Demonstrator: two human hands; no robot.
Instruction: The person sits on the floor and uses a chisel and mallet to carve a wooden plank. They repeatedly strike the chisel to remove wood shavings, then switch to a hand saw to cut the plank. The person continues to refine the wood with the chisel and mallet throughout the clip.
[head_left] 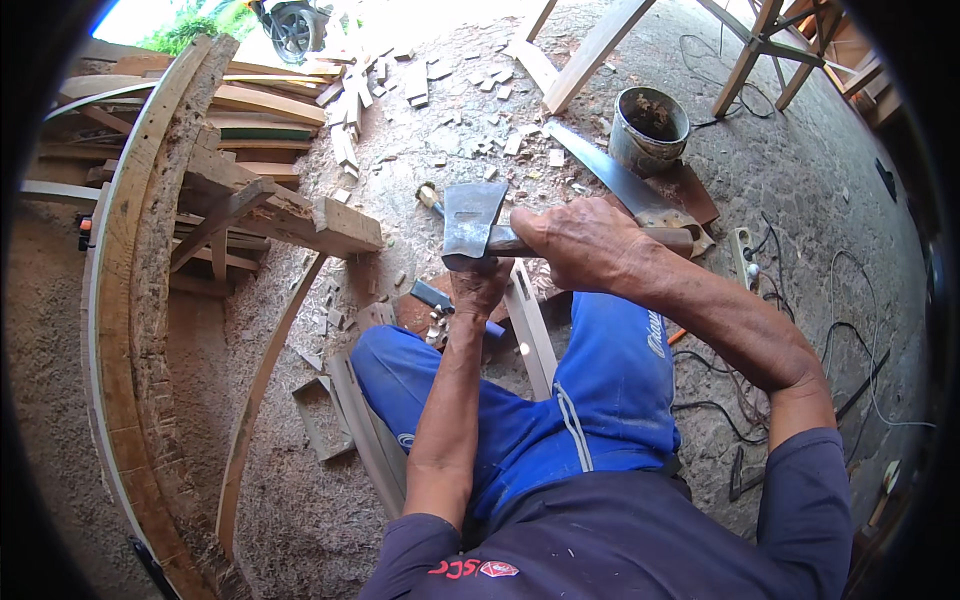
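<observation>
My right hand (590,240) is closed round the wooden handle of a hatchet (475,212), held sideways above my lap. Its broad grey metal head points left, toward the middle of the view. Just under that head is my left hand (482,288), fingers curled up against it; what they hold, if anything, is hidden by the head. Beyond the hatchet a tool with a wooden handle (428,195) lies on the floor, partly covered. A handsaw (610,180) rests behind my right hand, its blade slanting away to the left.
A bucket (650,130) stands past the saw. Wood offcuts (415,85) litter the concrete. At left are a long curved timber (130,300), a thick beam (345,228) and stacked boards (265,105). Wooden legs (600,50) rise at the back. A power strip (743,258) and cables lie right.
</observation>
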